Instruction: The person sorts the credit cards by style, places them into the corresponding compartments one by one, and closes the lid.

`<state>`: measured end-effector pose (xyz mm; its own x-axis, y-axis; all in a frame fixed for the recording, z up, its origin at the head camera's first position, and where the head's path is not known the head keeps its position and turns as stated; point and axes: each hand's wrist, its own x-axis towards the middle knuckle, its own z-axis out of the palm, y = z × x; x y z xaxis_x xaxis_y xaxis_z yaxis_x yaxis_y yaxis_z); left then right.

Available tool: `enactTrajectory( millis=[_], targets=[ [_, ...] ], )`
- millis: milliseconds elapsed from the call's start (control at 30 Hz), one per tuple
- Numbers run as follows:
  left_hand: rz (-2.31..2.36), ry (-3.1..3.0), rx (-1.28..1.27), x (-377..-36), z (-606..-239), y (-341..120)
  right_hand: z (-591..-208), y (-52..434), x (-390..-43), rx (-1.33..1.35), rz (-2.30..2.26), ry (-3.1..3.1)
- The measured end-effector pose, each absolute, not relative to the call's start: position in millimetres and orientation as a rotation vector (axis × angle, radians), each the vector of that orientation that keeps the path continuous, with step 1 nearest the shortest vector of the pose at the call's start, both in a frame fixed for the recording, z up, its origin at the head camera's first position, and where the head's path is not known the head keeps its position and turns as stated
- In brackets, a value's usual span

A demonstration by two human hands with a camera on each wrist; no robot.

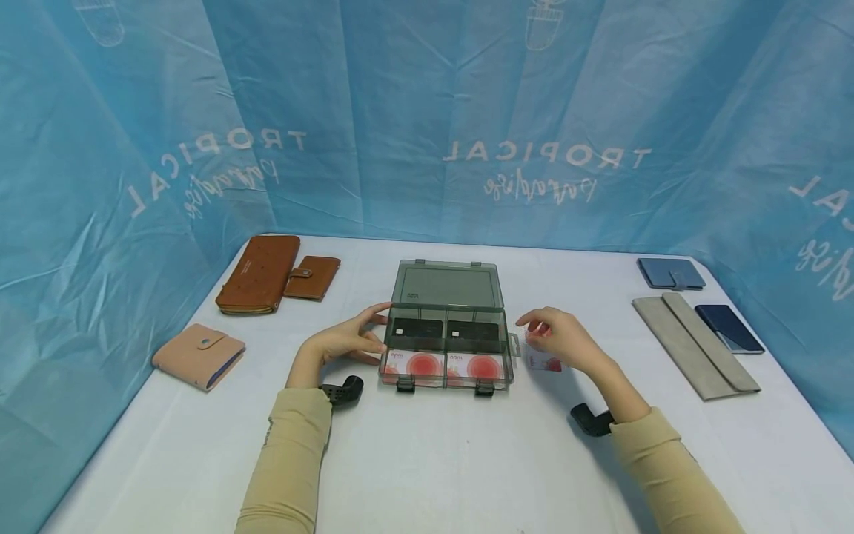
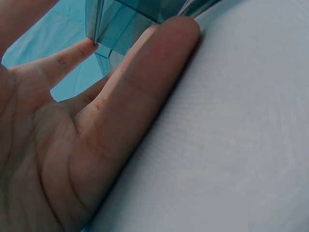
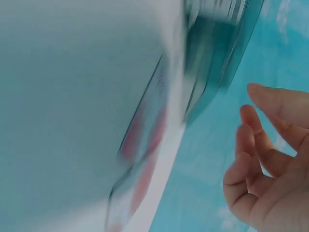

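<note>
A smoky clear plastic box (image 1: 445,348) sits open at the table's (image 1: 427,460) middle, lid upright; a red-and-white card (image 1: 543,361) lies just right of it.

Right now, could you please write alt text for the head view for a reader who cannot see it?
An open grey box of cards sits on a white table; the left hand touches its left side, and the right hand is over a card beside it. Wallets lie to either side before a blue backdrop.

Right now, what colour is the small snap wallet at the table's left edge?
Pale pink wallet with a snap tab; clearest in the head view.
</note>
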<state>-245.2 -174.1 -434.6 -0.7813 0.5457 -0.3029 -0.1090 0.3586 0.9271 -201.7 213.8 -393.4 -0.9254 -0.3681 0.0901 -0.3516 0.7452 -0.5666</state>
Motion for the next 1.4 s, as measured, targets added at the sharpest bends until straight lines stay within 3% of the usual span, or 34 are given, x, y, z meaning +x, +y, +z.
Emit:
enactTrajectory(
  millis=[333, 800, 1200, 1400],
  targets=[
    [1.435, 2.058, 0.375, -245, -434, -175, -406, 265, -229, -0.634, -0.688, 2.754],
    [1.51, 1.984, 0.374, -245, -434, -174, -403, 265, -237, -0.492, -0.34, 2.841],
    [1.519, 1.977, 0.368, -245, -435, -174, -394, 264, -244, -0.524, -0.795, 2.881],
    [1.52, 1.974, 0.375, -245, -435, -175, -382, 262, -242, -0.356, -1.026, 2.828]
  ],
)
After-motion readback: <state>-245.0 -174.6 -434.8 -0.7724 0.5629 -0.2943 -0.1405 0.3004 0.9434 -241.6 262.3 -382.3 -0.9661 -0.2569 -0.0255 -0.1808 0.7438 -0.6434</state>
